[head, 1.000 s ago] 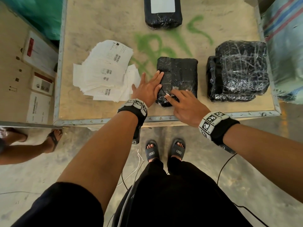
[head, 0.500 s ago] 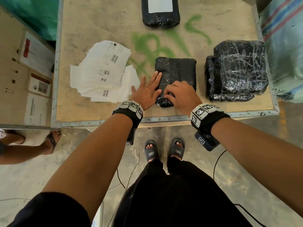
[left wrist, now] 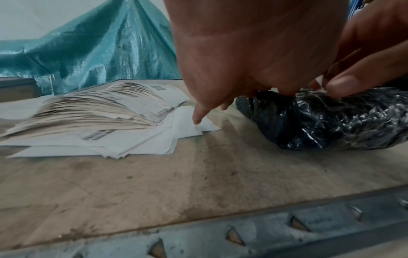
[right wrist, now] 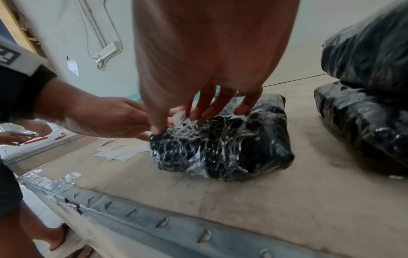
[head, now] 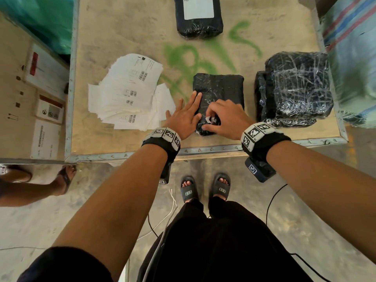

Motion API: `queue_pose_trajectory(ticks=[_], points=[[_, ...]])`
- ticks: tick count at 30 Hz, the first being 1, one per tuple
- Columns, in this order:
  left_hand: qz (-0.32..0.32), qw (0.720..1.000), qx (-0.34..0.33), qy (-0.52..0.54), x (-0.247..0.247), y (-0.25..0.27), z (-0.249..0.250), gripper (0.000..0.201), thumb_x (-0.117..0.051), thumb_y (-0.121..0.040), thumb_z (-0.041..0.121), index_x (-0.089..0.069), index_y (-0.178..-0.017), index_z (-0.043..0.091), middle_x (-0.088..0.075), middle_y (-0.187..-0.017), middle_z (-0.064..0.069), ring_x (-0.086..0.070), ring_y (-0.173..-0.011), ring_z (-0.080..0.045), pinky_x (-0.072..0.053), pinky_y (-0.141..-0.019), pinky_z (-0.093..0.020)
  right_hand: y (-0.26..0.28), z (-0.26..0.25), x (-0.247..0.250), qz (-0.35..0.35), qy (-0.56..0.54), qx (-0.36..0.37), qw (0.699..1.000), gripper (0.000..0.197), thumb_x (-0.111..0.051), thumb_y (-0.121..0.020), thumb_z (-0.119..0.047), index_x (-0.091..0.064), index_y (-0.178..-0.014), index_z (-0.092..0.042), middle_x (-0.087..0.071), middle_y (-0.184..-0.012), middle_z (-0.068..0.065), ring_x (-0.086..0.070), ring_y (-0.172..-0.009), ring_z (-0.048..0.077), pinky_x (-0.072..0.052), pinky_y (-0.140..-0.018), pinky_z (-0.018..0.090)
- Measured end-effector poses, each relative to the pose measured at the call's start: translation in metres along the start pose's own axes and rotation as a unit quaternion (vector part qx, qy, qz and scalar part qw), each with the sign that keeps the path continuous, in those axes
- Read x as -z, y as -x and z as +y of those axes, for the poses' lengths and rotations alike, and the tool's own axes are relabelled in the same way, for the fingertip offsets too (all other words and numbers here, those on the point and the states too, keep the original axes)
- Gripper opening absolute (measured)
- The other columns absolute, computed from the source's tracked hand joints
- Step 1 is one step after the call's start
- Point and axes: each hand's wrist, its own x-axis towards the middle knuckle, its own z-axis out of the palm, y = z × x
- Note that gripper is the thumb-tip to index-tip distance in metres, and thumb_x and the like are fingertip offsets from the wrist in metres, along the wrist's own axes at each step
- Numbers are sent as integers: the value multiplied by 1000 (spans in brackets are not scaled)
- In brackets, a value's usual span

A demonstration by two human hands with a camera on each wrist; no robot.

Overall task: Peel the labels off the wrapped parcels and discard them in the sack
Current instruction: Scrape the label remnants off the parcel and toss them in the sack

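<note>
A black wrapped parcel (head: 220, 88) lies near the table's front edge. My left hand (head: 184, 117) presses flat on its left side with straight fingers. My right hand (head: 212, 120) is curled over the near end and pinches a small white label scrap (head: 209, 119) that stands up from the wrap. The right wrist view shows that scrap (right wrist: 180, 117) between thumb and fingers above the parcel (right wrist: 220, 148), with the left hand (right wrist: 99, 118) beside it. In the left wrist view my palm (left wrist: 253, 43) rests on the parcel (left wrist: 331, 118).
A fanned pile of peeled labels (head: 130, 92) lies left of the parcel. A labelled black parcel (head: 198, 25) sits at the far edge, and stacked black parcels (head: 295, 88) at the right. A striped woven sack (head: 354, 58) hangs beyond the right edge. Another person's foot (head: 65, 178) is at the left.
My right hand went from lying flat at the parcel's near edge to curling over it and lifting a white label scrap. The left hand stayed pressed on the parcel.
</note>
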Motion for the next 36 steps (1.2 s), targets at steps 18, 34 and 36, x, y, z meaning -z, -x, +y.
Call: queue_pose_trajectory(ticks=[18,34,36], points=[[2,1000,-10,-1,-2,-1,-2,60,-26,-108,42,6,-159,36,10,-166,17,-5,-154,-33,-17,-111,-74,-7,3,-2,21,-73,-12,997,12,-66,-92,-36,-70,-104,-36,-59,-101,-12,-53,-98,16,-46,-89,53],[1,1000,-9,8,0,1,-2,60,-24,-108,43,7,-158,38,11,-166,17,-3,-154,-33,-13,-112,-73,-11,8,-2,32,-130,-25,991,18,-77,-82,-34,-75,-100,-33,-70,-78,-19,-65,-81,0,-55,-85,43],[0,1000,-9,7,-1,1,-1,60,-24,-108,44,7,-158,37,11,-166,17,-3,-154,-33,-13,-112,-73,-13,7,-1,25,-134,-32,990,17,-77,-83,-32,-76,-100,-32,-72,-80,-18,-66,-82,-1,-55,-86,40]])
